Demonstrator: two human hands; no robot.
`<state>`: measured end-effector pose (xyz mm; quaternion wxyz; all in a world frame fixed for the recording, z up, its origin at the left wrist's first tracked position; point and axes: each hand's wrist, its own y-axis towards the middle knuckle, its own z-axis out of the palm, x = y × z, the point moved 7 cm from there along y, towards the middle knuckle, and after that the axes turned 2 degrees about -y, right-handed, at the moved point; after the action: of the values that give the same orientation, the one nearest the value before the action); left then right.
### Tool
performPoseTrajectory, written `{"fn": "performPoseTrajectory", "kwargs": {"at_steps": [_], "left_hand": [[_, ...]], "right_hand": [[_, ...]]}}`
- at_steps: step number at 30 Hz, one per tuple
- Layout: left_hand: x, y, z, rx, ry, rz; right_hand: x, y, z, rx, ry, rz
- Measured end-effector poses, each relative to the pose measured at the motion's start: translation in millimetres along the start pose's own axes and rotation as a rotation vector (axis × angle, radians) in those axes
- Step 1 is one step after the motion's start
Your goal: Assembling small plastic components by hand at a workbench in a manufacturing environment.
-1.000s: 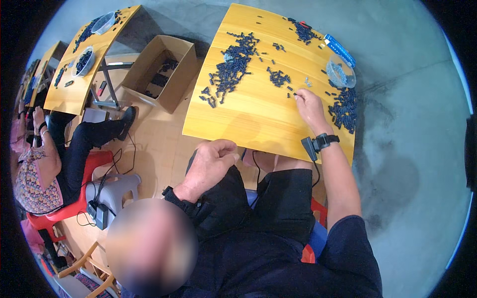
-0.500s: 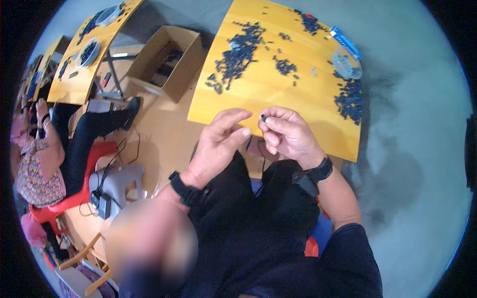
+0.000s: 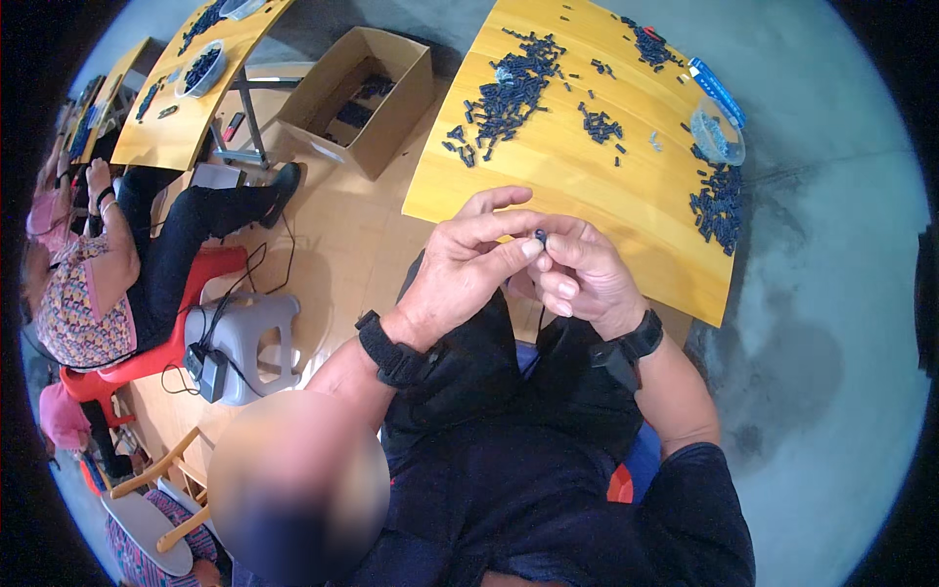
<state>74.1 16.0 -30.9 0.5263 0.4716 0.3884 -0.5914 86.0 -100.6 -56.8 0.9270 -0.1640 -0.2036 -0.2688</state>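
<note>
Small black part [image 3: 541,237] held up by the worktop's [image 3: 626,205] near edge, fingers of left hand [image 3: 468,266] and right hand [image 3: 590,266] clamped on it; tiny and mostly covered, it could slip and fall past that edge if the pinches loosen together.

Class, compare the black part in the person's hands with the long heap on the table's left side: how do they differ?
The black part is one small item; the heap is many, jumbled together. The black part is held up between the left hand and right hand; the heap lies on the yellow table. Both look mostly dark.
</note>
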Motion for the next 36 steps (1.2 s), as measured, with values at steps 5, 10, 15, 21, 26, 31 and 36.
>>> {"fn": "performPoseTrajectory", "kwargs": {"at_steps": [5,10,15,21,26,31,36], "left_hand": [[-2,0,1,0.024,0.035,0.027],[5,1,3,-0.041,-0.181,-0.066],[8,1,-2,-0.078,-0.197,-0.085],[3,0,-2,-0.120,-0.213,-0.094],[10,0,-11,-0.172,-0.028,-0.137],[20,-2,-6,-0.116,-0.065,-0.277],[32,-5,-8,-0.141,-0.063,-0.367]], "right_hand": [[-7,3,5,0.025,0.021,0.024],[-11,9,3,0.100,0.069,-0.004],[-15,16,-1,0.087,0.094,-0.019],[-1,12,-12,-0.045,-0.143,0.000],[92,-2,-81,-0.600,-1.384,-0.242],[189,-51,-162,-1.156,-1.324,-0.294],[243,-67,-194,-1.251,-1.445,-0.318]]}}
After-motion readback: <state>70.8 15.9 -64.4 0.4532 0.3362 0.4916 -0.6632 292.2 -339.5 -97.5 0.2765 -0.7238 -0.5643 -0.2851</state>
